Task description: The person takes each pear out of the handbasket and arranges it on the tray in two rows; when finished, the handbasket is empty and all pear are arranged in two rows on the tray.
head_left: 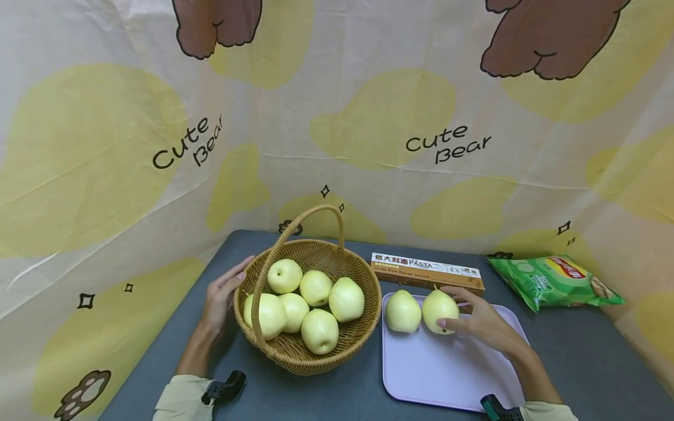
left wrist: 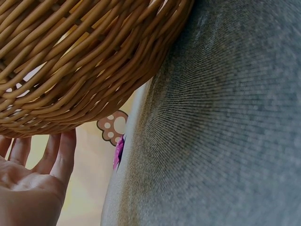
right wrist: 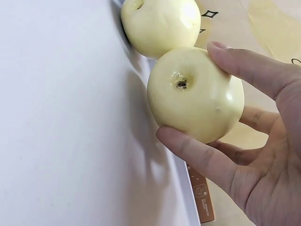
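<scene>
A wicker basket (head_left: 310, 365) with an arched handle holds several pale green pears (head_left: 320, 331). My left hand (head_left: 218, 301) is at the basket's left side, its extended fingers touching the weave; in the left wrist view the fingertips go out of sight behind the basket (left wrist: 80, 66). At the back of a lilac tray (head_left: 426, 371), my right hand (head_left: 489, 324) grips a pear (head_left: 437, 311) between thumb and fingers. Another pear (head_left: 402, 311) stands upright just left of it. The right wrist view shows the gripped pear (right wrist: 197, 99) with its blossom end toward the camera, touching its neighbour.
Behind the tray lies a long pasta box (head_left: 426, 273). A green bag of chips (head_left: 555, 282) lies at the back right of the grey table (head_left: 590, 362). A printed cloth (head_left: 358, 105) hangs close behind the table.
</scene>
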A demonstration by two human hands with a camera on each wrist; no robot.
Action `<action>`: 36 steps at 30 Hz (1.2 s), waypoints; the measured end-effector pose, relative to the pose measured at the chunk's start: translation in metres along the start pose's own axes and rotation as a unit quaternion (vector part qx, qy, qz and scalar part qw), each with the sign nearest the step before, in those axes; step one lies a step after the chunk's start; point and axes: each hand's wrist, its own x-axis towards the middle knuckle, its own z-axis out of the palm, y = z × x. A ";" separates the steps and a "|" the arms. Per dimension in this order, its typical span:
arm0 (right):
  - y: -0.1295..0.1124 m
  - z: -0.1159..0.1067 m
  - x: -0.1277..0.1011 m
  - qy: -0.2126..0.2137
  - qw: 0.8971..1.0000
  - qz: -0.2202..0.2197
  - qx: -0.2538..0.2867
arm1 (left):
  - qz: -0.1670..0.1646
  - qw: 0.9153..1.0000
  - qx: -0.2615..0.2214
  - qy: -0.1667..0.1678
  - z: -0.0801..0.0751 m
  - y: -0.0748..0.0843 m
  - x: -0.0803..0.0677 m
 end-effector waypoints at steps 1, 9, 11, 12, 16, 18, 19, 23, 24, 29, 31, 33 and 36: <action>0.000 0.000 0.000 -0.002 1.000 0.005 0.003 | 0.000 1.000 0.000 0.000 0.000 0.000 0.000; 0.003 0.003 0.000 -0.009 1.000 0.017 0.007 | 0.000 1.000 0.003 -0.004 0.000 -0.001 0.000; 0.003 0.003 0.000 -0.014 1.000 0.016 0.009 | -0.001 1.000 0.004 -0.003 0.000 0.000 0.000; 0.003 0.003 -0.001 -0.016 1.000 0.015 0.009 | -0.001 1.000 0.004 -0.002 0.000 0.000 -0.001; 0.003 0.002 -0.003 -0.027 1.000 0.002 0.006 | -0.001 1.000 0.002 -0.002 0.000 0.000 0.000; 0.003 0.000 -0.004 -0.030 1.000 -0.002 0.001 | 0.000 1.000 0.000 -0.003 0.000 -0.001 0.000; 0.003 -0.001 -0.004 -0.031 1.000 -0.003 0.001 | 0.001 1.000 0.000 -0.003 0.000 -0.001 0.000; 0.004 -0.005 -0.004 -0.036 0.999 -0.013 -0.002 | 0.002 1.000 -0.002 -0.003 0.000 -0.001 0.000; 0.004 -0.005 -0.004 -0.036 0.999 -0.016 0.000 | 0.002 1.000 -0.002 -0.003 0.000 -0.001 -0.001; 0.005 -0.009 -0.004 -0.035 0.999 -0.032 0.000 | 0.001 1.000 -0.002 -0.002 -0.001 -0.002 0.000; 0.004 -0.010 -0.003 -0.036 0.999 -0.032 -0.002 | 0.001 1.000 -0.002 -0.001 -0.001 -0.002 0.000; 0.004 -0.010 -0.003 -0.036 0.999 -0.027 -0.004 | 0.001 1.000 -0.002 -0.001 -0.001 -0.001 0.000; 0.005 -0.010 -0.003 -0.038 0.999 -0.025 -0.003 | 0.001 1.000 -0.003 -0.001 -0.001 -0.001 0.000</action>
